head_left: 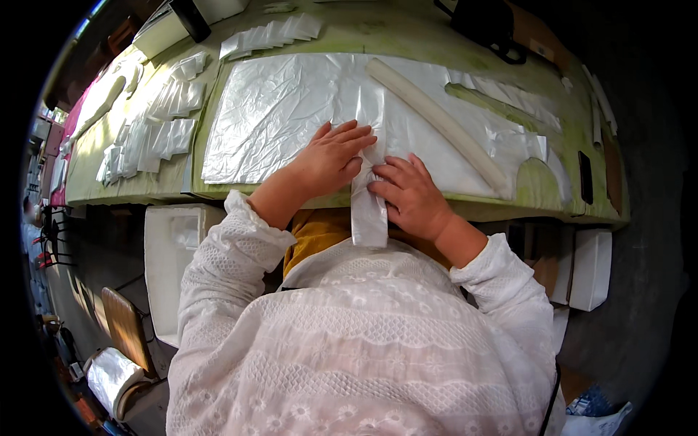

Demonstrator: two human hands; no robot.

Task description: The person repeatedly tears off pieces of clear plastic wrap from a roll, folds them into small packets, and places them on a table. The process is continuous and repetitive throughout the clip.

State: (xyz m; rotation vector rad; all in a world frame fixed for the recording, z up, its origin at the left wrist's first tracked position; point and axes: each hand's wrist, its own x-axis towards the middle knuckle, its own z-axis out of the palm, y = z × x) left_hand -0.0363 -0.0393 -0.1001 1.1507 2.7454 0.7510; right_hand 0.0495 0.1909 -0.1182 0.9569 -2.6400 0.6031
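A narrow folded strip of clear plastic film [369, 218], apparently a folded plastic bag, runs toward me and hangs over the table's front edge. My left hand [331, 161] lies palm down across its upper part, fingers stretched to the right. From the other side, my right hand [416, 195] rests with spread fingertips on the strip's right edge, just nearer to me. Beneath both hands spreads a stack of flat, crinkled clear plastic sheets [265, 109]. A long pale tube [440, 123] lies diagonally over the sheets, right of my hands. My palms are hidden.
Folded plastic bundles lie in rows at the left [171, 138] and far side [273, 36] of the green-covered table [342, 36]. More film [509, 142] and a dark phone [585, 176] are at the right. A white foam box [163, 269] stands below, left of me.
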